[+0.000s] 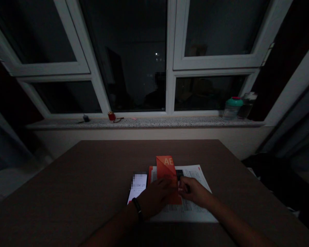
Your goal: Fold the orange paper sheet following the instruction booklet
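An orange-red folded leaflet (167, 175) printed with pale "AE" lies on a white printed sheet (195, 180). My left hand (154, 197), with a black wristband (137, 207) at its wrist, lies over the leaflet's left edge. My right hand (194, 191) comes in from the right, its fingertips curled at the leaflet's right edge. Just above those fingers is a small black object (179, 174), partly hidden. A smartphone (137, 187) with a lit screen lies left of the papers, its lower part close to my left hand.
The papers lie on a brown tabletop (67, 192). Beyond its far edge runs a speckled stone windowsill (144, 123) holding a teal-lidded plastic container (232, 108), a clear bottle (247, 107), a small red cylinder (111, 116) and a small dark object (86, 118).
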The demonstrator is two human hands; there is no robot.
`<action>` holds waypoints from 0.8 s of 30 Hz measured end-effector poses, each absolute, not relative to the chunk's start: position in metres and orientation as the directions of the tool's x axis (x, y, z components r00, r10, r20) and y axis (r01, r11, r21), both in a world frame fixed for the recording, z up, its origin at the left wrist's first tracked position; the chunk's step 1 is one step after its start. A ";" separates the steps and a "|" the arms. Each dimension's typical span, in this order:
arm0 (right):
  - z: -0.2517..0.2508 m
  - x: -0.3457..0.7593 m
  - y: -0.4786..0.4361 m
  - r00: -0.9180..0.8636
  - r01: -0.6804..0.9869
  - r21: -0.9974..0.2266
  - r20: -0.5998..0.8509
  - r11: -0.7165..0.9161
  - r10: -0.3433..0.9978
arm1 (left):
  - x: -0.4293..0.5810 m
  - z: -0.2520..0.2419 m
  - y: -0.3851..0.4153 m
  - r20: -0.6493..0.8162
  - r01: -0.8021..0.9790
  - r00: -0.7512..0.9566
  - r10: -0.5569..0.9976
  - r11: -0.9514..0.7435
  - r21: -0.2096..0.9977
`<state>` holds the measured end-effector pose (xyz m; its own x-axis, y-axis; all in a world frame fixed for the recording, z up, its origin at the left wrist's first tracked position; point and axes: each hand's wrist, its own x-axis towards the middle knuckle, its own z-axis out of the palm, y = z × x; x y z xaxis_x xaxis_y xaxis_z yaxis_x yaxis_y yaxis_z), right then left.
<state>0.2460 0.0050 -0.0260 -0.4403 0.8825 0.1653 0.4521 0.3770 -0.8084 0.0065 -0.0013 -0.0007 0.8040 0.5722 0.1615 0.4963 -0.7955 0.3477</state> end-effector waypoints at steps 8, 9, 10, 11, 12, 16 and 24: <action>-0.030 0.255 0.001 -0.584 0.344 -0.875 0.085 0.340 0.808 | -0.014 -0.011 0.019 0.089 0.404 0.850 0.519 -0.752 0.521; -0.030 0.255 0.000 -0.591 0.345 -0.871 0.089 0.350 0.802 | -0.017 -0.012 0.021 0.082 0.401 0.852 0.518 -0.744 0.534; -0.029 0.255 0.000 -0.596 0.349 -0.864 0.095 0.364 0.798 | -0.018 -0.012 0.023 0.069 0.398 0.857 0.511 -0.741 0.542; -0.029 0.255 0.000 -0.598 0.354 -0.857 0.101 0.375 0.795 | -0.019 -0.011 0.024 0.063 0.396 0.859 0.508 -0.738 0.546; -0.029 0.255 0.000 -0.594 0.363 -0.849 0.107 0.384 0.798 | -0.020 -0.011 0.025 0.058 0.393 0.863 0.502 -0.738 0.549; -0.030 0.252 0.002 -0.531 0.425 -0.810 0.138 0.404 0.836 | -0.021 -0.010 0.026 0.063 0.362 0.882 0.468 -0.755 0.546; -0.037 0.248 0.016 -0.389 0.474 -0.783 0.224 0.402 0.894 | -0.023 -0.007 0.028 0.029 0.364 0.893 0.449 -0.758 0.541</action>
<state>0.2478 0.0156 -0.0369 -0.3885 0.8938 0.2239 0.4740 0.4023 -0.7833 -0.0226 0.0284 -0.0067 0.8931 0.4490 0.0288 0.3638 -0.7583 0.5409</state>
